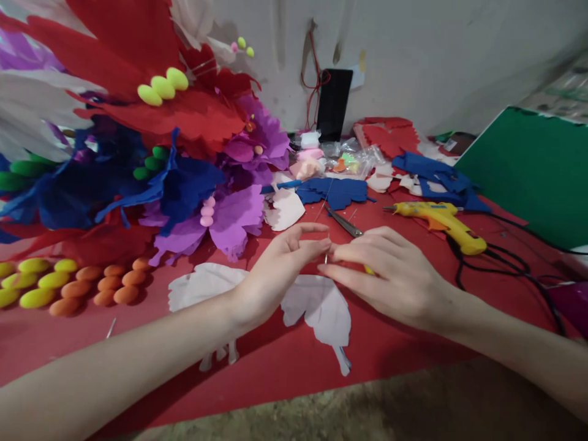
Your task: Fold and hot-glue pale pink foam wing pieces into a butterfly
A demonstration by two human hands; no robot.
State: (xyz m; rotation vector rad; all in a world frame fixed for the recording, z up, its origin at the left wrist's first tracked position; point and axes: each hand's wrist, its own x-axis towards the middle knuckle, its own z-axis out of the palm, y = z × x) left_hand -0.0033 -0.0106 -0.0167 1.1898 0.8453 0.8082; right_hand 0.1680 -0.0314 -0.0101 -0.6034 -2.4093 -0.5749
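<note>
My left hand (275, 269) pinches a thin, pale wire-like piece (326, 257) between thumb and forefinger. Fingertips of my right hand (390, 275) close on the same piece from the other side; its exact kind is too small to make out. Beneath both hands lies a white butterfly-shaped cutout (321, 303) with scalloped edges and tails, partly covered by my left hand and forearm. Just beyond my fingers rest dark-jawed pliers (343, 223), their handles largely hidden behind my right hand.
A yellow glue gun (443, 223) with a black cord lies right. Blue cutouts (333, 191) and a green board (533, 177) are behind. Red, blue and purple butterfly shapes (184, 122) crowd the left, above yellow and orange egg-shaped pieces (82, 285). A dark phone (335, 104) leans on the wall.
</note>
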